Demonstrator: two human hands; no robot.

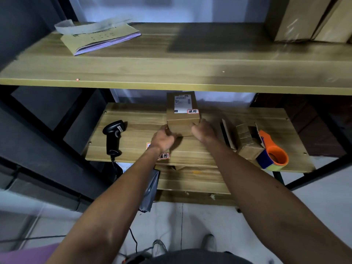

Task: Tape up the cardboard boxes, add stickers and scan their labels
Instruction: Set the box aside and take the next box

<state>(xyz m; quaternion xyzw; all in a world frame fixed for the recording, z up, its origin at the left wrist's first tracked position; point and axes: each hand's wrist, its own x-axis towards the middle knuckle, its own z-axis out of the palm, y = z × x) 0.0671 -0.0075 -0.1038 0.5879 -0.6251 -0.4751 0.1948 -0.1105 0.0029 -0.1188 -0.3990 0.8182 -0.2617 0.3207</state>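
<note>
A small closed cardboard box (182, 119) stands on the middle shelf board (137, 130), with a white label and a red-edged sticker on its top. My left hand (163, 138) grips its near left corner and my right hand (202, 130) grips its near right corner. A black barcode scanner (114, 135) lies on the shelf to the left. An orange tape dispenser (274, 154) sits at the right front edge. A strip of red-edged stickers (163, 156) lies under my left wrist, partly hidden.
Flat and folded cardboard boxes (245, 140) lie between my right hand and the dispenser. The upper shelf (171, 73) overhangs the work area, carrying a paper pad (101, 38) at the left and large boxes (308, 18) at the right. A grey bag (150, 189) hangs below.
</note>
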